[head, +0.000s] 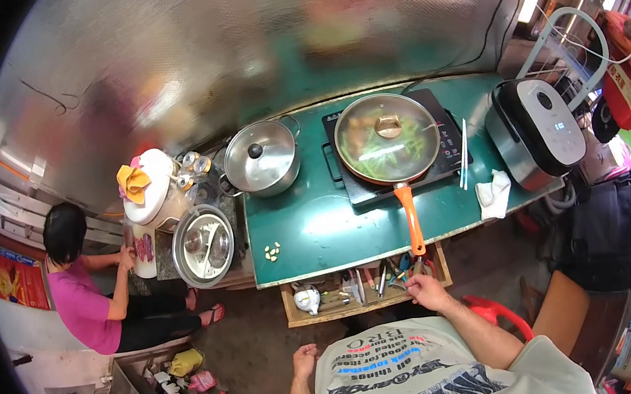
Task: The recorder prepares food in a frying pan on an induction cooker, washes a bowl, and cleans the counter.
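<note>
My right hand is over the front right of an open wooden drawer, its fingers bunched. A small yellowish thing shows by the fingertips; I cannot tell whether they grip it. Inside the drawer lie pliers, scissors-like handles, other hand tools and a white object. My left hand is curled beside my shirt, with nothing visible in it. Above the drawer, the orange handle of a frying pan juts over the table edge. Under its glass lid are green vegetables and browner pieces.
The pan sits on an induction cooker on a green table. Around it are a lidded steel pot, garlic cloves, white chopsticks, a crumpled cloth and a rice cooker. Leftward, a person works at a cutting board.
</note>
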{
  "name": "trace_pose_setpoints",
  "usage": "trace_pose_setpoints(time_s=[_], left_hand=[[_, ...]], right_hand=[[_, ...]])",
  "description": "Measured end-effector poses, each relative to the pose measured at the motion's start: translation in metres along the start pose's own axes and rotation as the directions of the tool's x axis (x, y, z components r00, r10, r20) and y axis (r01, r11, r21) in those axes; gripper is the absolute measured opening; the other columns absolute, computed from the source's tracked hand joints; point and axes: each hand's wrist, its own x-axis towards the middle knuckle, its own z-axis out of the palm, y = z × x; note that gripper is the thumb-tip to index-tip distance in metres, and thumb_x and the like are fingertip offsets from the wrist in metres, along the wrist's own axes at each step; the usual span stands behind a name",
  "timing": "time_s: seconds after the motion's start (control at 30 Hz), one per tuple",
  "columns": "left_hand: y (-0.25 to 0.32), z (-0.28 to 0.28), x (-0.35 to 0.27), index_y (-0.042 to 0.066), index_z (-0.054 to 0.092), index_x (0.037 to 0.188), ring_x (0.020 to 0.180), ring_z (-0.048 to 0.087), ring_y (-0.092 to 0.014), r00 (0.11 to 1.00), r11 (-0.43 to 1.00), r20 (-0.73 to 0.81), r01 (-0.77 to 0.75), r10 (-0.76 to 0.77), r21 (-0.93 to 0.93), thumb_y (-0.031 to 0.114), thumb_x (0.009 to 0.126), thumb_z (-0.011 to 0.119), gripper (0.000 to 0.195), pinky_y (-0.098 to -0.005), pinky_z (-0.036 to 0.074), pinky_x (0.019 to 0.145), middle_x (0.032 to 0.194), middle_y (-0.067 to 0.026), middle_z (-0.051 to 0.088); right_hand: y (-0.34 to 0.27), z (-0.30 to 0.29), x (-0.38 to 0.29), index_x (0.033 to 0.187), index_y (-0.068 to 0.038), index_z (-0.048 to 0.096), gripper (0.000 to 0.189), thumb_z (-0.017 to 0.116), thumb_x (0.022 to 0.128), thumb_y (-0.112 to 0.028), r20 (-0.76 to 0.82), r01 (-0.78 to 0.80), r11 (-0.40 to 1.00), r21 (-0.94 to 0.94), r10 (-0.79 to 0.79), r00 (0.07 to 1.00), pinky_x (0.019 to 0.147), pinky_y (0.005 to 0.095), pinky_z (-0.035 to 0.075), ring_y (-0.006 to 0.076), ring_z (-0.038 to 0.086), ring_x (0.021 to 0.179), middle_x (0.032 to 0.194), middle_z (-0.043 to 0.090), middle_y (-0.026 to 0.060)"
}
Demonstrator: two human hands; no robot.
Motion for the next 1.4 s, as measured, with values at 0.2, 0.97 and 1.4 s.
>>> trace_pose_setpoints(time_s=[0.2, 0.97, 1.4], left_hand=[[-0.010, -0.007, 0.003, -0.001, 0.060, 0.097, 0.068, 0.056, -0.013, 0.998, 0.999, -0.044, 0.051, -0.052, -0.018, 0.007, 0.082, 0.056, 0.017, -0.0258, 0.047, 0.062, 0.081, -0.0053, 0.062], [-0.067, -0.024, 0.023, 0.001, 0.061, 0.091, 0.067, 0.058, -0.014, 0.988, 0.977, -0.011, 0.152, -0.155, -0.151, 0.006, 0.083, 0.058, 0.010, -0.0286, 0.048, 0.060, 0.079, -0.0048, 0.063], [-0.032, -0.010, 0.009, 0.001, 0.061, 0.090, 0.067, 0.057, -0.014, 0.993, 0.989, -0.055, 0.102, -0.109, -0.107, 0.008, 0.084, 0.057, 0.010, -0.0283, 0.048, 0.060, 0.077, -0.0048, 0.061]], right_hand=[[-0.005, 0.003, 0.000, 0.097, 0.001, 0.057, 0.020, 0.052, 0.082, -0.011, 0.000, -0.007, 1.000, -0.020, 0.007, 1.000, 0.057, 0.0281, 0.050, 0.0138, 0.059, 0.059, 0.073, 0.060, 0.0065], [-0.098, -0.031, 0.029, 0.105, -0.001, 0.051, 0.039, 0.039, 0.094, -0.036, -0.147, 0.090, 0.751, 0.654, 0.010, 0.989, 0.061, 0.0265, 0.048, 0.0157, 0.059, 0.073, 0.094, 0.060, 0.0106], [-0.114, -0.010, 0.040, 0.092, -0.004, 0.051, 0.022, 0.051, 0.090, -0.026, -0.118, 0.086, 0.724, 0.684, -0.007, 0.993, 0.037, 0.0216, 0.027, 0.0063, 0.035, 0.041, 0.062, 0.044, -0.0006]])
